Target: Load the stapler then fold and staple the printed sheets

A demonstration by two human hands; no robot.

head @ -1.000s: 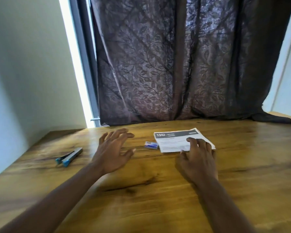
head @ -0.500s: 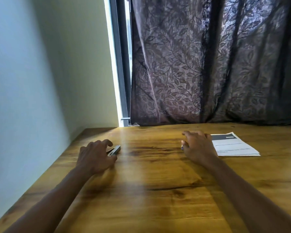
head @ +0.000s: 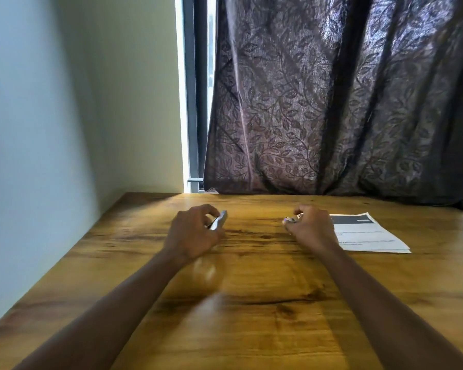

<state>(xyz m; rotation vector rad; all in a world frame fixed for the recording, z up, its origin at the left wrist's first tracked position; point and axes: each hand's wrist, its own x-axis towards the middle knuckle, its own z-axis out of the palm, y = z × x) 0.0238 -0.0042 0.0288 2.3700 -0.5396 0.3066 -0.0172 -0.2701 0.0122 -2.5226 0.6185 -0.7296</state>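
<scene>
- The wall (head: 51,116) stands at the far left, and the wooden desk (head: 251,316) meets it.
- The left hand (head: 193,235) is left of the middle of the desk. Its grip is closed round the stapler (head: 220,220), and the grey end of the stapler shows past the fingers, pointing away from the person.
- The right hand (head: 312,227) is right of the middle, apart from the left hand. Its curled fingers pinch a small thing (head: 290,219), too blurred to tell what it is.
- The printed sheets (head: 366,233) lie flat on the desk just beside the right hand, with a dark band at the far edge.
- A dark curtain (head: 332,102) with a leaf pattern hangs behind the desk.
</scene>
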